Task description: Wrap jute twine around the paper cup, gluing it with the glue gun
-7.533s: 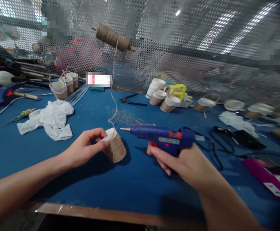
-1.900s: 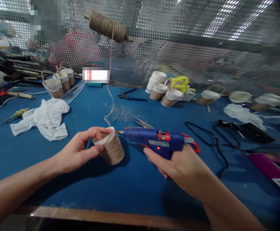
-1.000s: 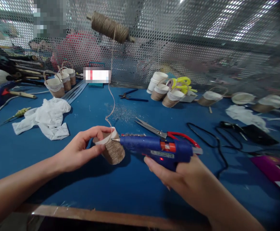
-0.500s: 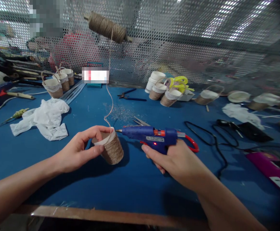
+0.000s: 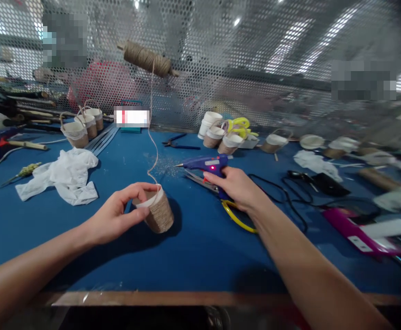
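Left hand (image 5: 123, 211) pinching rim of tilted white paper cup wrapped in brown twine (image 5: 160, 215), left of centre, between front and back edges of blue worktop (image 5: 193, 266). Right hand (image 5: 236, 187) grasping blue plastic glue gun (image 5: 200, 162), nozzle (image 5: 179, 165) clear of cup. Advisable: steady rim, skin off nozzle.

Scissors (image 5: 229, 212) block space under the glue gun (image 5: 200, 163); the table's near side (image 5: 200, 268) offers passage.

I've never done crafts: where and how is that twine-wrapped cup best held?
The twine-wrapped cup is probably best pinched at its pale rim, from the left, as the left hand does: the open mouth tilts that way, offering a thin edge and leaving the wound wall free.
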The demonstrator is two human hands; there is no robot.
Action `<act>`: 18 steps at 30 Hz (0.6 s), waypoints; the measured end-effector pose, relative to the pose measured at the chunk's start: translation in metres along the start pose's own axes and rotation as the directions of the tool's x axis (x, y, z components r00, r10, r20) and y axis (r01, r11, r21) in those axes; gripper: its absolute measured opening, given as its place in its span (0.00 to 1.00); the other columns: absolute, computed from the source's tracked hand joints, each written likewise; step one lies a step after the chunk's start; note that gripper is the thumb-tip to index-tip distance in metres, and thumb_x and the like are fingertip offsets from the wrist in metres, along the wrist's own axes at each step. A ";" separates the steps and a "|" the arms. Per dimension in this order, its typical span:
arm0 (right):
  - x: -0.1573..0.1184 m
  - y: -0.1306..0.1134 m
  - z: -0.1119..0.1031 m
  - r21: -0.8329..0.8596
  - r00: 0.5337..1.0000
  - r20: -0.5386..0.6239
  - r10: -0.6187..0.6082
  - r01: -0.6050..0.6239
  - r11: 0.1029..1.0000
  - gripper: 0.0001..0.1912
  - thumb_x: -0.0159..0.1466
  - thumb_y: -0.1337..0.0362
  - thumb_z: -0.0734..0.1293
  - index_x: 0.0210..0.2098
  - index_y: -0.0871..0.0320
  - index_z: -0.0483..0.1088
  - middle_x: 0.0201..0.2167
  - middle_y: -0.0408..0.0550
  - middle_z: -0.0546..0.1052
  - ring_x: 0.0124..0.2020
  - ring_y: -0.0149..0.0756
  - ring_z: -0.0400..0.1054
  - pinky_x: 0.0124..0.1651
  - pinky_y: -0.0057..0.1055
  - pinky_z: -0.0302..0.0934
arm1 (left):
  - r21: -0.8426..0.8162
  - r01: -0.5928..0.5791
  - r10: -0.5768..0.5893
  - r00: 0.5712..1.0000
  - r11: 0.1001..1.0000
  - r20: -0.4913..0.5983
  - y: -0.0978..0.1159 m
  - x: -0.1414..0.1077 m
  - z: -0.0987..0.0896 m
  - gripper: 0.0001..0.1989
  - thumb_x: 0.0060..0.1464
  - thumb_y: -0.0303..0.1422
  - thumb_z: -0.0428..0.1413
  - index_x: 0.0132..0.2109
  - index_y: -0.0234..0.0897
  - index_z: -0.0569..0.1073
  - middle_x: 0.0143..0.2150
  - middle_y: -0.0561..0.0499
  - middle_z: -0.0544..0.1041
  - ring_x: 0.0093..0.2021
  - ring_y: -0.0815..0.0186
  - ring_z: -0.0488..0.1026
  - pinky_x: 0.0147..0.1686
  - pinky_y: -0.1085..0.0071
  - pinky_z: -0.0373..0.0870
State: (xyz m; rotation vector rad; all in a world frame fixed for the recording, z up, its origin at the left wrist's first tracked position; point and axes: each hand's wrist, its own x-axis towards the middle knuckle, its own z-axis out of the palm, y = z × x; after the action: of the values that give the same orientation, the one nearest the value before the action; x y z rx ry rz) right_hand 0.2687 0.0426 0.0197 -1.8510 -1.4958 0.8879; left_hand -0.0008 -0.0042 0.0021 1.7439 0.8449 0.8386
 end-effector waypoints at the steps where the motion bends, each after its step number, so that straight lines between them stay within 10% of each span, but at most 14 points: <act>1: 0.009 0.002 0.000 -0.044 0.999 -0.025 0.029 -0.030 0.999 0.12 0.61 0.58 0.64 0.32 0.62 0.69 0.29 0.48 0.74 0.27 0.30 0.67 0.30 0.28 0.63 | -0.006 -0.008 0.008 1.000 1.000 0.003 -0.001 0.000 0.000 0.08 0.54 0.32 0.51 0.28 0.36 0.62 0.55 0.40 0.68 0.56 0.55 0.62 0.52 0.61 0.57; 12: 0.063 -0.003 0.015 -0.282 0.994 -0.081 0.076 -0.096 0.955 0.15 0.64 0.60 0.62 0.48 0.59 0.66 0.48 0.50 0.69 0.44 0.39 0.67 0.44 0.41 0.64 | 0.012 -0.056 0.056 0.998 0.998 -0.013 -0.005 0.004 0.000 0.07 0.52 0.29 0.51 0.28 0.35 0.62 0.54 0.40 0.68 0.54 0.57 0.64 0.52 0.60 0.55; 18: 0.032 -0.031 0.030 -0.157 0.992 0.063 -0.110 0.119 0.980 0.13 0.64 0.58 0.61 0.42 0.59 0.70 0.46 0.51 0.72 0.44 0.38 0.67 0.46 0.40 0.62 | 0.012 -0.066 0.066 0.998 0.998 -0.012 -0.005 0.004 -0.001 0.05 0.52 0.29 0.51 0.29 0.36 0.63 0.55 0.41 0.68 0.54 0.57 0.64 0.52 0.61 0.56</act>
State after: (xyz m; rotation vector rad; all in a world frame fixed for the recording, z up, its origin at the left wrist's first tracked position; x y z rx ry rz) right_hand 0.2310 0.0815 0.0215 -1.8446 -1.7341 0.7886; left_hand -0.0001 0.0011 -0.0022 1.7865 0.8053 0.8903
